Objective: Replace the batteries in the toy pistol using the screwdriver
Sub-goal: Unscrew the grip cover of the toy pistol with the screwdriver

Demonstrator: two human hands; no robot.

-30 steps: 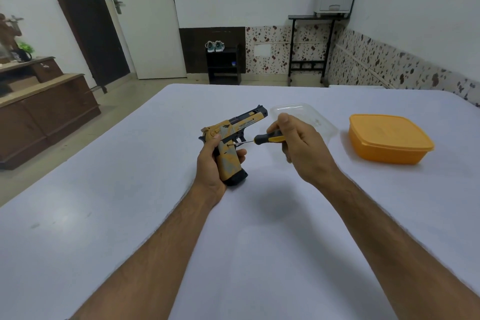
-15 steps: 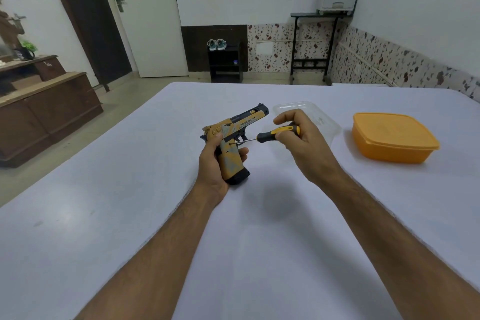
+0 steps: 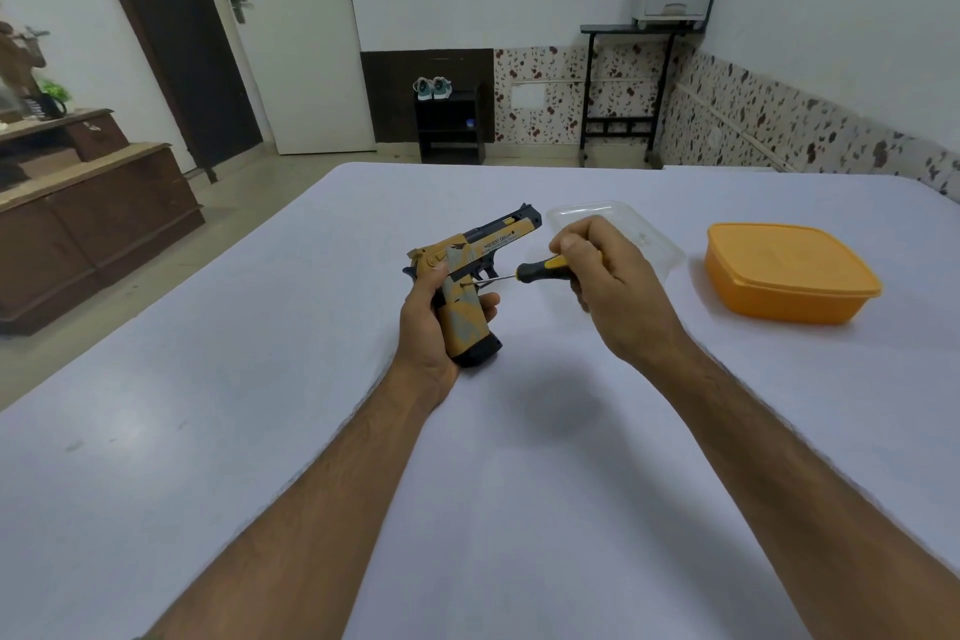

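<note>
Toy pistol (image 3: 470, 276) was the centre of it all, held up over the big white table (image 3: 260, 379), butt down near the cloth and muzzle tipped up and away toward the far wall. Largest on that table after it sat the orange container (image 3: 789, 273), lidded and well off to the right, and between it and the action lay a clear plastic lid (image 3: 613, 224), partly hidden behind the working hand. Left hand (image 3: 431, 322) was wrapped round the grip of the gun, thumb up the near side, fingertips curling round the front, a firm clamp to steady it. Right hand (image 3: 602, 270) had its fingers pinched tight on the handle of the screwdriver (image 3: 524, 272), black and yellow, shaft running left and slightly down. And the tip was right at a small screw hole high on the grip panel, touching or as good as! So the step in hand looked like undoing the battery cover screw, early in the job, no batteries in view. Next move, by my reckoning, called for the tip to seat square, steady inward pressure, a twist from the fingers, and the left hand locking the gun against the turn.
</note>
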